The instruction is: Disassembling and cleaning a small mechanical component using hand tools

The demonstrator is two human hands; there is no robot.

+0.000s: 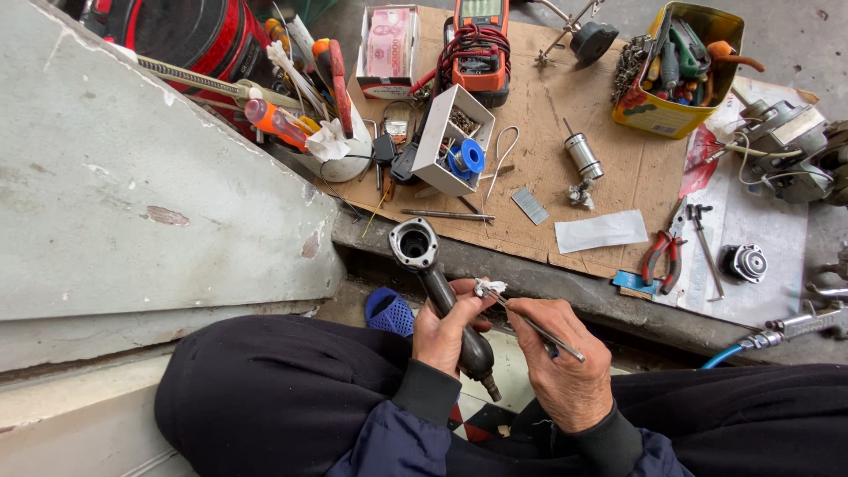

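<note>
Two hands work close above the lap: the left hand is wrapped tight around the dark handle of a pneumatic tool body, its open round housing pointing away. The right hand pinches thin tweezers, whose tips carry a small white scrap beside the left thumb. Farther off, on cardboard, lie red pliers, a white box, a multimeter and a yellow tin of tools.

Grey concrete slab, stone ledge — flat daylight, checkered floor tile
</note>
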